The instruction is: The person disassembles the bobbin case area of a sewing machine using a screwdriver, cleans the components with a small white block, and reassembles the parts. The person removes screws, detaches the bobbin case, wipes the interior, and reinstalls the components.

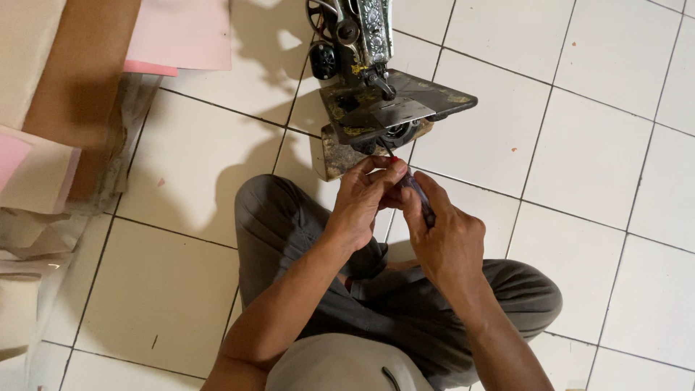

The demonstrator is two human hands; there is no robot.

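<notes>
The white tile floor (579, 145) fills most of the view, with dark lines between the tiles. At the left edge sit stacked sheets of pink and tan card (65, 87), some leaning, some flat. The person sits on the floor in grey trousers (289, 217), knees bent and spread, with both arms reaching forward.

Just past the knees lies an old black sewing machine (369, 80) — it rests tipped over on the tiles, with its flat base plate (405, 108) facing up and its round parts showing below.

The left hand (365, 199) and the right hand (441, 232) meet in front of the machine, touching each other. The right hand's grip is closed around a screwdriver (420, 199) with a dark, see-through handle. The handle lies along the fingers, and the thin metal shaft points up toward the lower edge of the machine. The left hand's grip is narrow — its fingertips pinch near the top of the handle, close to where the shaft begins. The tip of the shaft is just beside the machine's underside, but it is too small to tell if it touches.
</notes>
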